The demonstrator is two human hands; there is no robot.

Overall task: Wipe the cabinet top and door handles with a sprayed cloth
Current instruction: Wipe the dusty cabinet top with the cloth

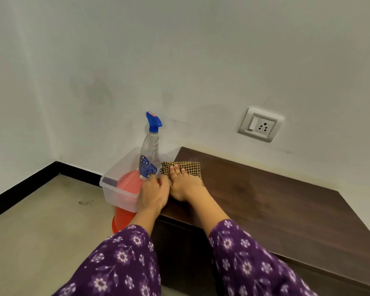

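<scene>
A brown-and-yellow checked cloth (185,168) lies on the far left corner of the dark wooden cabinet top (276,201). My right hand (185,186) presses flat on the cloth, fingers straight. My left hand (153,194) rests at the cabinet's left edge, right beside the right hand. Its fingertips reach the base of the clear spray bottle (150,154), whose blue trigger head points left. The bottle stands upright in a clear plastic tub (115,184). No door handles are in view.
The tub sits on a red bucket (121,221) standing on the floor against the cabinet's left side. A white wall with a switch-and-socket plate (260,124) runs behind the cabinet. Beige floor spreads out to the left.
</scene>
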